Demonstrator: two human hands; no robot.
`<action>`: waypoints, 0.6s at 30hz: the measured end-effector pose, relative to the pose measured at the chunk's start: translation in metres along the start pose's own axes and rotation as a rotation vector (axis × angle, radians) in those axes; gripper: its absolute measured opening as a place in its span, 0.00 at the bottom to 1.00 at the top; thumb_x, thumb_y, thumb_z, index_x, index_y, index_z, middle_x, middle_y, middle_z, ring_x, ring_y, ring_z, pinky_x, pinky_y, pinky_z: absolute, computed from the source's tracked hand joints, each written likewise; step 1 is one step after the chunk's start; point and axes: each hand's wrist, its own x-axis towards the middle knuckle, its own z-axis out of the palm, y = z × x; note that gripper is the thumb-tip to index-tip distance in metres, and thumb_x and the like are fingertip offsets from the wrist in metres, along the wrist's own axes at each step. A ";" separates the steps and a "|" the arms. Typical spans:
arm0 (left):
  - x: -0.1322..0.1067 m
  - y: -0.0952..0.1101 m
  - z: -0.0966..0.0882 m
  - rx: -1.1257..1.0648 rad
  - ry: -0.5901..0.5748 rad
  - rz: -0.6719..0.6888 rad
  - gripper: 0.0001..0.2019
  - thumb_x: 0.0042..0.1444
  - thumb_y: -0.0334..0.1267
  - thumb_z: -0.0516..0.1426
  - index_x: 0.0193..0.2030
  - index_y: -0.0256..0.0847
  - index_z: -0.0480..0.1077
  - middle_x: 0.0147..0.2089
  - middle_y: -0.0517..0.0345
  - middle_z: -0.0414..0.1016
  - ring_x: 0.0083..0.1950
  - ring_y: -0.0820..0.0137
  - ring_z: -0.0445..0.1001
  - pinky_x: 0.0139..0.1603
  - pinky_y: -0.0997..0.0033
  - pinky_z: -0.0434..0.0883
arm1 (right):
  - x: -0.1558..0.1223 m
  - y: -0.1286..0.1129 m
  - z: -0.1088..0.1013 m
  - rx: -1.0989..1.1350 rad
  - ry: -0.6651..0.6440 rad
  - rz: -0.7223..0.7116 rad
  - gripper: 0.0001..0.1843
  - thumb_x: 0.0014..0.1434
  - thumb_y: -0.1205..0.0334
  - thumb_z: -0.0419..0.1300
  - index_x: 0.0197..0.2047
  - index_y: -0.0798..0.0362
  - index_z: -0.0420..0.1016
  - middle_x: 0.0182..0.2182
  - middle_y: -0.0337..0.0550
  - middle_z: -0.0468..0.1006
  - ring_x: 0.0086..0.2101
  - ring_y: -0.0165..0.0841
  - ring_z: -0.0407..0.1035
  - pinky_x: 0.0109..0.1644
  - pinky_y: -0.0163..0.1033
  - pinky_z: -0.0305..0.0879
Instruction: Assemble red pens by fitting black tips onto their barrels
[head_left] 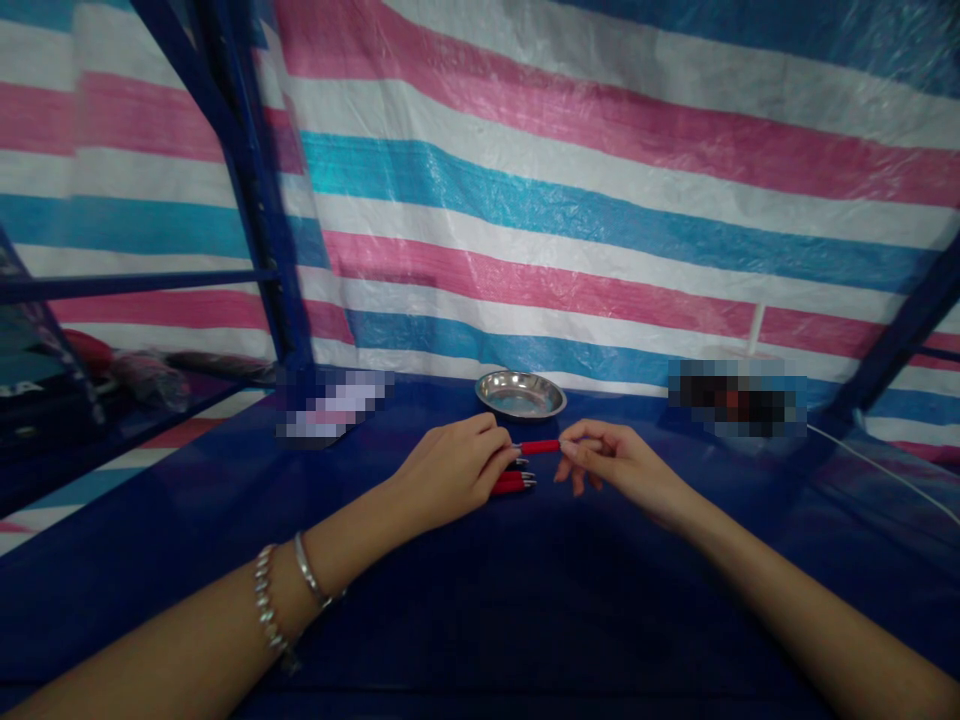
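A red pen (540, 447) is held level between my two hands, over the blue tabletop. My left hand (457, 465), its fingers closed, grips the silver left end of the pen. At the opposite end, the thumb and index finger of my right hand (611, 455) pinch the pen, while the other fingers curl loosely below. Several more red pens (511, 483) with silver ends lie together under my left hand, which partly covers them. Just beyond the hands sits a round, shallow steel dish (521, 394).
A blurred pale item (337, 405) lies at the back left of the table (525, 620). At the back right is another blurred dark object (735, 395), with a white cable (877, 460) running rightward. Blue metal posts (251, 180) and a striped plastic sheet (562, 200) enclose the table.
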 end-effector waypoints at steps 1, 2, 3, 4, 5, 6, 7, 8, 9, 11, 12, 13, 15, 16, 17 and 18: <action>0.000 0.000 0.000 0.002 -0.005 -0.001 0.16 0.58 0.41 0.41 0.34 0.39 0.67 0.35 0.57 0.65 0.35 0.75 0.66 0.37 0.75 0.65 | 0.000 0.001 0.000 0.001 -0.003 0.000 0.14 0.54 0.53 0.51 0.34 0.57 0.61 0.28 0.44 0.74 0.20 0.23 0.64 0.21 0.29 0.51; 0.000 0.000 0.000 0.003 -0.011 -0.001 0.16 0.58 0.41 0.41 0.34 0.39 0.67 0.35 0.57 0.65 0.35 0.75 0.66 0.37 0.75 0.65 | 0.000 0.001 0.000 0.002 -0.004 0.000 0.15 0.54 0.52 0.50 0.34 0.57 0.61 0.28 0.44 0.74 0.20 0.23 0.65 0.21 0.29 0.51; 0.000 0.000 0.000 0.004 -0.019 0.000 0.16 0.58 0.41 0.41 0.34 0.39 0.67 0.35 0.58 0.65 0.35 0.75 0.66 0.37 0.75 0.65 | 0.000 0.002 -0.001 0.003 -0.003 0.002 0.15 0.55 0.52 0.50 0.33 0.58 0.61 0.29 0.45 0.74 0.20 0.23 0.65 0.21 0.29 0.52; 0.000 0.000 0.001 0.004 -0.025 0.003 0.15 0.58 0.41 0.41 0.34 0.39 0.67 0.35 0.58 0.65 0.35 0.75 0.66 0.37 0.75 0.65 | 0.000 0.002 -0.001 0.004 0.000 0.003 0.14 0.55 0.53 0.50 0.32 0.58 0.61 0.29 0.45 0.74 0.20 0.23 0.65 0.22 0.29 0.52; 0.000 0.000 0.001 0.004 -0.030 0.005 0.15 0.58 0.41 0.41 0.34 0.39 0.67 0.35 0.58 0.65 0.35 0.75 0.66 0.37 0.75 0.65 | 0.000 0.003 -0.001 0.006 0.006 0.007 0.14 0.55 0.54 0.50 0.32 0.58 0.61 0.29 0.45 0.74 0.21 0.23 0.65 0.22 0.29 0.53; 0.000 0.000 0.001 0.005 -0.030 0.007 0.15 0.58 0.42 0.41 0.35 0.39 0.67 0.35 0.58 0.65 0.35 0.75 0.66 0.37 0.75 0.65 | 0.000 0.002 -0.001 0.012 0.013 0.011 0.13 0.54 0.55 0.51 0.32 0.58 0.61 0.28 0.45 0.74 0.21 0.23 0.66 0.23 0.28 0.53; 0.000 0.000 0.002 0.006 -0.030 0.006 0.16 0.58 0.42 0.41 0.35 0.40 0.67 0.35 0.58 0.65 0.35 0.75 0.66 0.36 0.75 0.64 | 0.000 0.002 -0.001 0.020 0.019 0.016 0.12 0.53 0.56 0.52 0.32 0.58 0.61 0.28 0.45 0.74 0.21 0.24 0.66 0.23 0.28 0.53; 0.000 0.000 0.002 0.007 -0.028 0.004 0.16 0.58 0.42 0.41 0.35 0.40 0.67 0.35 0.58 0.65 0.35 0.75 0.66 0.36 0.75 0.64 | 0.000 0.002 -0.001 0.029 0.027 0.019 0.11 0.53 0.57 0.53 0.33 0.58 0.61 0.28 0.45 0.74 0.22 0.24 0.66 0.23 0.29 0.53; 0.000 0.000 0.003 0.009 -0.025 0.001 0.16 0.58 0.42 0.40 0.35 0.40 0.66 0.35 0.58 0.65 0.35 0.75 0.66 0.36 0.75 0.64 | 0.000 0.001 0.000 0.036 0.036 0.020 0.11 0.52 0.58 0.54 0.33 0.58 0.61 0.28 0.45 0.74 0.22 0.24 0.66 0.24 0.29 0.54; 0.000 -0.001 0.003 0.017 -0.022 -0.006 0.16 0.58 0.42 0.40 0.35 0.40 0.66 0.34 0.58 0.65 0.34 0.75 0.66 0.36 0.76 0.64 | 0.000 0.001 -0.001 0.039 0.057 0.010 0.11 0.51 0.59 0.55 0.34 0.58 0.62 0.28 0.45 0.74 0.22 0.24 0.65 0.24 0.29 0.54; 0.000 -0.001 0.003 0.020 -0.025 -0.006 0.16 0.58 0.42 0.40 0.35 0.40 0.66 0.34 0.58 0.65 0.34 0.75 0.66 0.35 0.76 0.64 | 0.000 0.002 -0.001 0.033 0.069 0.002 0.11 0.50 0.60 0.55 0.35 0.57 0.62 0.28 0.44 0.74 0.22 0.24 0.65 0.24 0.29 0.54; 0.000 -0.001 0.003 0.023 -0.030 -0.004 0.16 0.58 0.42 0.40 0.35 0.39 0.66 0.34 0.58 0.66 0.35 0.75 0.66 0.35 0.76 0.63 | 0.001 0.003 -0.002 0.021 0.084 -0.002 0.11 0.50 0.60 0.55 0.35 0.57 0.62 0.28 0.44 0.73 0.22 0.24 0.64 0.23 0.29 0.54; 0.000 -0.001 0.002 0.028 -0.043 0.002 0.16 0.58 0.42 0.41 0.34 0.39 0.66 0.34 0.57 0.66 0.35 0.75 0.66 0.35 0.76 0.63 | 0.003 0.007 -0.005 -0.043 0.133 -0.010 0.10 0.49 0.60 0.55 0.34 0.57 0.62 0.26 0.42 0.72 0.23 0.24 0.64 0.24 0.29 0.54; 0.000 0.000 0.002 0.029 -0.050 0.007 0.16 0.58 0.42 0.41 0.34 0.39 0.66 0.34 0.57 0.66 0.35 0.75 0.66 0.35 0.76 0.63 | 0.004 0.009 -0.007 -0.108 0.171 -0.016 0.10 0.49 0.60 0.54 0.34 0.57 0.63 0.25 0.41 0.71 0.23 0.25 0.63 0.24 0.29 0.55; -0.001 0.000 0.001 0.029 -0.058 0.014 0.15 0.58 0.42 0.42 0.34 0.39 0.66 0.34 0.58 0.66 0.35 0.75 0.66 0.35 0.76 0.62 | 0.005 0.012 -0.010 -0.201 0.215 -0.033 0.09 0.49 0.61 0.54 0.32 0.57 0.63 0.23 0.39 0.69 0.23 0.25 0.63 0.25 0.30 0.55; -0.001 0.001 0.000 0.026 -0.065 0.023 0.15 0.58 0.42 0.42 0.33 0.39 0.67 0.33 0.58 0.66 0.34 0.75 0.66 0.34 0.76 0.62 | 0.006 0.014 -0.013 -0.326 0.273 -0.057 0.07 0.48 0.62 0.54 0.31 0.56 0.64 0.22 0.38 0.68 0.23 0.26 0.62 0.25 0.30 0.55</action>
